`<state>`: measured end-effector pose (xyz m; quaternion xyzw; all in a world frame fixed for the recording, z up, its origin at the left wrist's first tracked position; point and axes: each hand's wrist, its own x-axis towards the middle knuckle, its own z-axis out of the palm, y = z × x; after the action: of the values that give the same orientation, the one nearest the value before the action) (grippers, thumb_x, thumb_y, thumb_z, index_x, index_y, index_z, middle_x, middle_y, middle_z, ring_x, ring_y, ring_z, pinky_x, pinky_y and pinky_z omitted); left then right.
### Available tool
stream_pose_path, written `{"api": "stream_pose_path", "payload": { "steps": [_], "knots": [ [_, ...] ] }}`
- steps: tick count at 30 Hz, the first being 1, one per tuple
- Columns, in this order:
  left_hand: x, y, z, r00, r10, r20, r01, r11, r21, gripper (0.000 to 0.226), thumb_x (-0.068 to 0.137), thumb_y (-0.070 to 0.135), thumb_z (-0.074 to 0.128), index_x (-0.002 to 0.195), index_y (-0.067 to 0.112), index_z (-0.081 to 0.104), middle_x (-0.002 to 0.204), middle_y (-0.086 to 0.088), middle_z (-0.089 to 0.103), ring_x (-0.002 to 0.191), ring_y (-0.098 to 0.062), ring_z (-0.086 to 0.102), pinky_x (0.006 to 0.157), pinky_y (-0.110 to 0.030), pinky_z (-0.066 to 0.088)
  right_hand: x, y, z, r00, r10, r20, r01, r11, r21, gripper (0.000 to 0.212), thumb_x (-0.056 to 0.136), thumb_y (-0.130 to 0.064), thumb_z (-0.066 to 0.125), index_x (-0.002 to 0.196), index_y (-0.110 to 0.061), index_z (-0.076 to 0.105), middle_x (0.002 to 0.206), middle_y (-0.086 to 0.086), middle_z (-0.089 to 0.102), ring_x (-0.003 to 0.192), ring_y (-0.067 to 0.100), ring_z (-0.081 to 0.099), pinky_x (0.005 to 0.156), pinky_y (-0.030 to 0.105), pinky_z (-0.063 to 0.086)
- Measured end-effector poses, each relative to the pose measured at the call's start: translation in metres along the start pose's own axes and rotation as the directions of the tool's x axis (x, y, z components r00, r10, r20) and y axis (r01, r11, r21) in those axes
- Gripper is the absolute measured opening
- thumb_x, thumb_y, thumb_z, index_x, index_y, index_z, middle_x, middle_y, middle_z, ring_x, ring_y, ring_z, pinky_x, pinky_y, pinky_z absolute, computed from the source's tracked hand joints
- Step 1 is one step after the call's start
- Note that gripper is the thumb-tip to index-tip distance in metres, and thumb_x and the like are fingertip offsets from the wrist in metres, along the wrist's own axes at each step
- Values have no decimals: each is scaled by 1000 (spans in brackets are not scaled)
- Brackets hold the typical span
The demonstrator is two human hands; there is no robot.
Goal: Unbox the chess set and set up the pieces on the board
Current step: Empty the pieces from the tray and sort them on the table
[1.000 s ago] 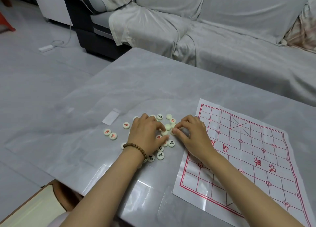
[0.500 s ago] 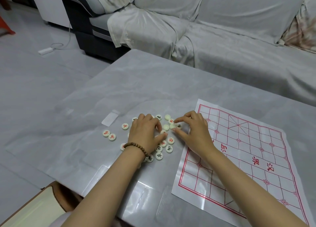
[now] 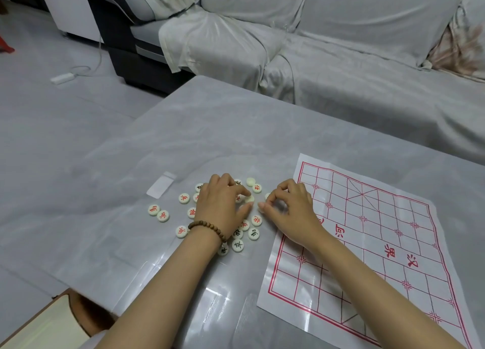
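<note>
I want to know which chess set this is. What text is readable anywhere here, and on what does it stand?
"汉界": red, printed on the paper board.
"河": red, on the same board; the character next to it is hidden by the wrist.
"兵": red, on a round piece.
"相": red, on a second piece.
"仕": red, on a third piece.
The other pieces are too turned or blurred to read.
</note>
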<state>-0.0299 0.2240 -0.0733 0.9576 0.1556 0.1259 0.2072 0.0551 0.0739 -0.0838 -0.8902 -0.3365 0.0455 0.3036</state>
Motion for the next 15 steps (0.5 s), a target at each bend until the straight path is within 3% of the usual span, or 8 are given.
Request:
{"api": "stream_pose_path", "payload": {
  "steps": [3,11,15],
  "knots": [
    [3,1,1,999,-39,-6,39,999,-29,22,87,44,56,103,33,64,97,10,44,102,-12,39,83,-22,24,1,6,-1,999,-2,-42,0,999,-47,21,81,-45,66,80,-24,61,99,-8,44,99,9,36,90,25,26],
    [5,1,4,999,-36,35,40,994,-102,22,84,52,55,79,32,61,93,11,43,96,-9,34,83,-22,25,20,3,-10,993,36,-111,-26,995,94,11,84,-36,65,88,-27,63,100,-7,51,101,10,42,92,32,36],
    [5,-4,2,995,-97,-24,95,992,-85,24,80,52,60,89,30,58,97,10,45,101,-13,38,83,-22,26,36,-10,2,998,20,-64,-14,996,93,20,83,-40,66,99,-28,64,102,-9,55,101,10,46,94,32,34]
  ]
}}
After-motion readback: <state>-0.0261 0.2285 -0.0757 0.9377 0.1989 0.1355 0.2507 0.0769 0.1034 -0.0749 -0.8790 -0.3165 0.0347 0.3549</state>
